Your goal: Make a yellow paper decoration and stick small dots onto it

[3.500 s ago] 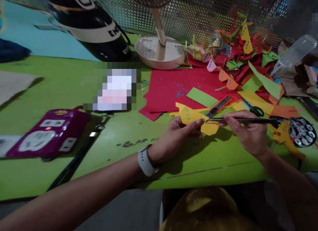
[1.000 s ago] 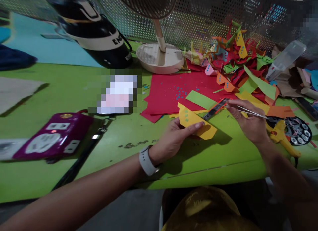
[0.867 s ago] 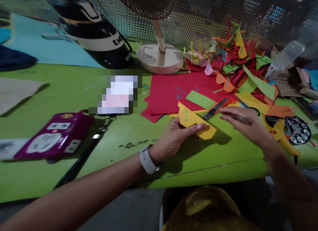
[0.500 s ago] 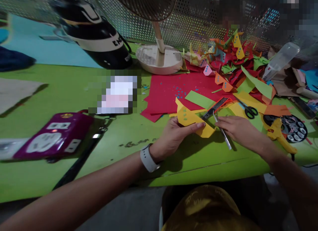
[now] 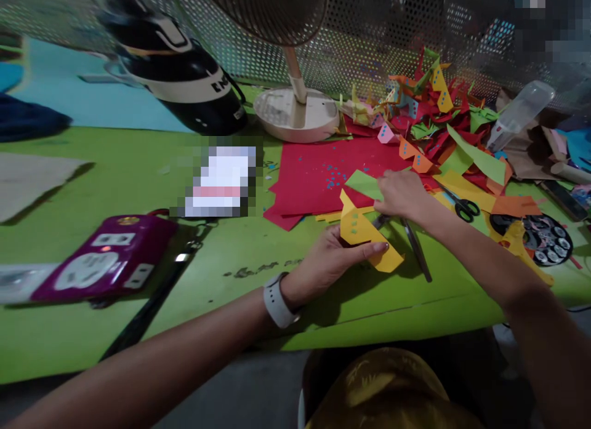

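Note:
My left hand (image 5: pixel 330 256) pinches a folded yellow paper cutout (image 5: pixel 369 238) with a pointed tip and green dots, the thumb lying across its front. My right hand (image 5: pixel 401 194) is over the right end of a green paper piece (image 5: pixel 362 184), with its fingers bent together. Whether anything is between those fingers is hidden. Metal tweezers (image 5: pixel 419 253) lie on the table just below the right hand. A dark tool (image 5: pixel 381 221) is mostly covered by that hand.
Red paper (image 5: pixel 318 170) sprinkled with blue bits lies behind the hands. Black scissors (image 5: pixel 464 208), a yellow glue gun (image 5: pixel 517 244) and a heap of paper cutouts (image 5: pixel 415 109) are at the right. A fan base (image 5: pixel 272 118), a dark bottle (image 5: pixel 194 90) and a purple power strip (image 5: pixel 108 256) stand leftward.
My right hand has let go of the tweezers and moved up and left to the green paper. The left hand has shifted slightly right and down with the yellow cutout.

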`<state>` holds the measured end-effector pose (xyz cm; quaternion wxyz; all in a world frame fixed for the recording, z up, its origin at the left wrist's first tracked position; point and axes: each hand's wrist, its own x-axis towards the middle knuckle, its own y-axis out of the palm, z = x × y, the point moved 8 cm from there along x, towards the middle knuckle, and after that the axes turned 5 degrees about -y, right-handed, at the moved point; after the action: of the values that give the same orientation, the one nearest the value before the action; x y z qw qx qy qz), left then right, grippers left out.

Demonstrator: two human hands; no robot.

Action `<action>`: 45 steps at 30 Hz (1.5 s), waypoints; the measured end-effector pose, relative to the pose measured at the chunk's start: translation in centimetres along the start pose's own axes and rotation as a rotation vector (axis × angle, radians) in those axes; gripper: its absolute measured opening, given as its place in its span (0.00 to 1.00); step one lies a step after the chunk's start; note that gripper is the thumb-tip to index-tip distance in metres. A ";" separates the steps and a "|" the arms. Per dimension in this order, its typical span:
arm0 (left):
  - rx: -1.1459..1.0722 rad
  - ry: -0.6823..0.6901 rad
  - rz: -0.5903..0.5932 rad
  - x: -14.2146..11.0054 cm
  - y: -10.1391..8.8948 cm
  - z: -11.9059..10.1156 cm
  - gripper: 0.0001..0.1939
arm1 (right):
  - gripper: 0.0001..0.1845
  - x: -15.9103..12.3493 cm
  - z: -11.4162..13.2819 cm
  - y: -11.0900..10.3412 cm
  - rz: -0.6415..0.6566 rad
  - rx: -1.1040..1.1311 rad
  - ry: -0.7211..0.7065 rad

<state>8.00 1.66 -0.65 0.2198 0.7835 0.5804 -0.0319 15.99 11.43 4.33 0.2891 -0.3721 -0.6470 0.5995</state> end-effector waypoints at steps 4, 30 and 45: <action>-0.004 -0.002 0.024 0.1 0.1 0.1 0.13 | 0.15 0.6 -0.7 0.2 -0.015 -0.014 0.034; 0.011 -0.013 0.030 0.2 0.1 0.4 0.14 | 0.06 0.0 -6.5 -3.1 -0.561 0.515 0.184; 0.030 -0.034 0.027 0.0 0.2 0.3 0.14 | 0.14 2.0 -5.7 -1.7 -0.336 0.333 0.135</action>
<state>8.22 1.48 -0.91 0.2181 0.7939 0.5654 -0.0509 19.35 16.28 6.54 0.4845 -0.2456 -0.5714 0.6152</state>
